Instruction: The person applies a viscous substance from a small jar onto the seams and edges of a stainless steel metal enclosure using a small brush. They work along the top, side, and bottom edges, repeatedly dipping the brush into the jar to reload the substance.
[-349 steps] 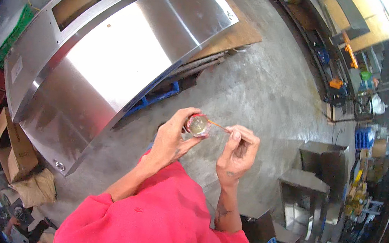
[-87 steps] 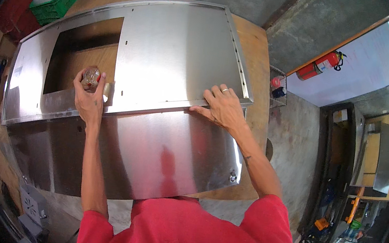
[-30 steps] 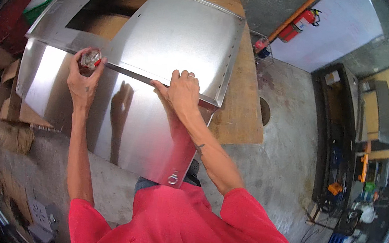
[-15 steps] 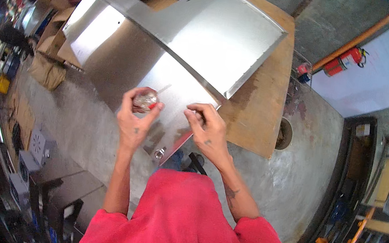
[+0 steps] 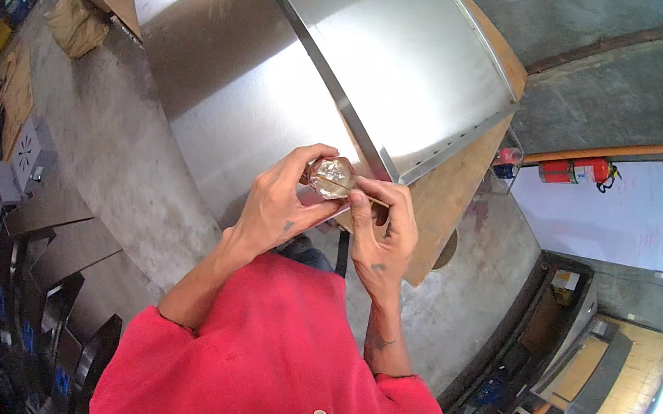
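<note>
My left hand [image 5: 276, 200] is closed around a small clear, crinkled container [image 5: 331, 175], its open-looking end facing up. My right hand [image 5: 386, 234] is closed in a pinch on a thin brownish stick [image 5: 378, 202]. One end of the stick reaches over or into the container; I cannot tell which. Both hands are close together above the near corner of a shiny bent metal sheet [image 5: 238, 88]. Another metal panel [image 5: 416, 60] with a folded edge lies beside and beyond it. What fills the container is too small to make out.
A wooden board [image 5: 434, 211] lies under the panels. A red fire extinguisher [image 5: 576, 171] is by a white board [image 5: 636, 220] on the right. Dark metal parts [image 5: 69, 257] stand at the lower left. A brown sack [image 5: 77, 23] sits at the far left.
My hands have come together, the left moving right with the container. The thin stick now shows between them. The view has turned, and the metal sheets appear closer.
</note>
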Motion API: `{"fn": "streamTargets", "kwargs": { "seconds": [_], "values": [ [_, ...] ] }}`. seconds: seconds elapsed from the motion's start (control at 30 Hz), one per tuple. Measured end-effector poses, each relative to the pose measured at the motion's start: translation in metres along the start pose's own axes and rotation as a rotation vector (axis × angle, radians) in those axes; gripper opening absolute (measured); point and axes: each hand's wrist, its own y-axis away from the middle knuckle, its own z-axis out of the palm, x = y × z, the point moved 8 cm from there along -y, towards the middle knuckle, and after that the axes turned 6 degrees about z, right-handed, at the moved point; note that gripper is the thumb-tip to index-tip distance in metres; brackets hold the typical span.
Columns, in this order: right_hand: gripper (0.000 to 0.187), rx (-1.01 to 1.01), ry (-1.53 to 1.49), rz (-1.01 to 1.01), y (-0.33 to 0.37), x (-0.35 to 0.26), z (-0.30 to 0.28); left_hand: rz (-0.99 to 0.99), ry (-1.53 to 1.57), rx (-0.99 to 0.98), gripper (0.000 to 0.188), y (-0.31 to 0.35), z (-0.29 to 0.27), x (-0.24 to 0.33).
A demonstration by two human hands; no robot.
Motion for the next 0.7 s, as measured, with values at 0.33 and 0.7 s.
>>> {"fn": "streamTargets", "kwargs": {
  "seconds": [0.33,0.7],
  "values": [
    [0.015,-0.026,0.263,-0.407,-0.026,-0.021,-0.024,0.119,-0.182,0.047,0.064,-0.008,0.02,0.005],
    [0.01,-0.148,0.079,-0.409,-0.06,0.025,-0.08,0.082,-0.327,0.057,0.068,-0.021,0.082,0.034]
  ]
}}
